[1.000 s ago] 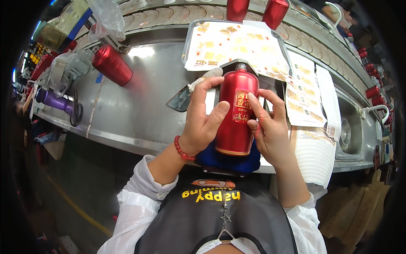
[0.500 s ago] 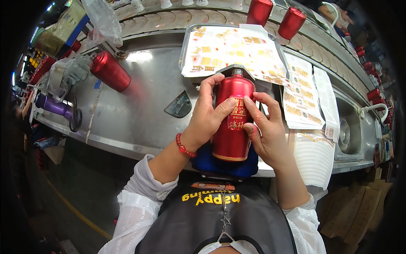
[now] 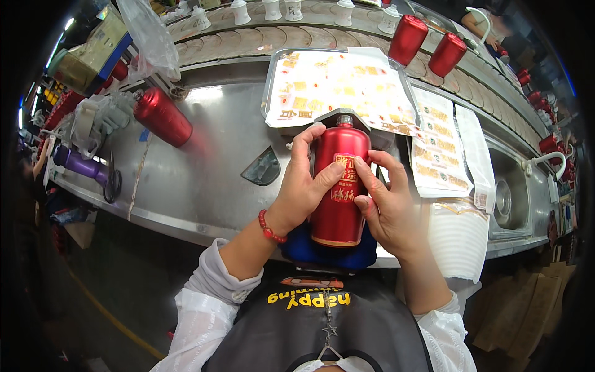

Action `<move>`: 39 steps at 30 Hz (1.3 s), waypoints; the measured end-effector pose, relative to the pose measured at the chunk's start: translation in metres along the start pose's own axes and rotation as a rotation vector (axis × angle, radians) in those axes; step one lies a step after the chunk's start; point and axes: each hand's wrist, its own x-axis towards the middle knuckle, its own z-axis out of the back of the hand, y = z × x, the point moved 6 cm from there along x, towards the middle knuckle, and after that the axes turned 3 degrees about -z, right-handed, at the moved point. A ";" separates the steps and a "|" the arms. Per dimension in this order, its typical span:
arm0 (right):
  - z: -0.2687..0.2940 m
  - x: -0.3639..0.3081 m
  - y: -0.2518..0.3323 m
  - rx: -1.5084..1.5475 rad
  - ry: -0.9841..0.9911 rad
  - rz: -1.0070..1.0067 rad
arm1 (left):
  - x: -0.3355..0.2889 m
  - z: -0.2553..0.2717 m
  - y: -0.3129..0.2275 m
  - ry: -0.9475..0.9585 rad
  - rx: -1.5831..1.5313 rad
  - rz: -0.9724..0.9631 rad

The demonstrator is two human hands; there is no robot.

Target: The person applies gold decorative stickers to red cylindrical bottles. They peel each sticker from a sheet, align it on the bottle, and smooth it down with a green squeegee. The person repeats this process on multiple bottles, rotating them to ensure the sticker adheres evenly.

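Note:
A glossy red bottle (image 3: 339,226) with a gold-printed label (image 3: 344,180) lies tilted in front of me, its neck pointing away, on a dark blue pad (image 3: 297,249). My left hand (image 3: 304,186) wraps its left side, with the thumb on the label and the forefinger up by the shoulder. From the other side, my right hand (image 3: 387,198) rests its fingertips on the label's right edge, thumb bent lower down against the bottle. Behind the neck, a grey angled holder (image 3: 343,113) partly shows. Left of my left hand lies a dark, wedge-shaped piece (image 3: 261,166) on the steel table.
A metal tray (image 3: 268,93) bears label sheets (image 3: 341,84). More sheets (image 3: 440,149) lie right, above white foam wrap (image 3: 457,239), near a sink (image 3: 508,192). Another red bottle (image 3: 162,116) lies left. Red bottles (image 3: 408,40) and white cups (image 3: 271,9) stand on the conveyor (image 3: 248,43).
The red bottles on the conveyor have moved right. My view has tilted slightly, so the table sits lower in the picture. Both hands keep nearly the same place on the bottle.

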 end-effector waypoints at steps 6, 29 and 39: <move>0.001 -0.005 -0.001 -0.003 0.008 0.013 | -0.008 0.000 0.002 0.075 -0.148 0.032; 0.007 -0.004 -0.005 -0.056 -0.079 0.031 | -0.006 0.002 0.001 0.026 -0.005 0.029; -0.008 -0.041 0.005 0.640 -0.082 -0.488 | -0.012 0.002 -0.002 0.158 0.069 0.048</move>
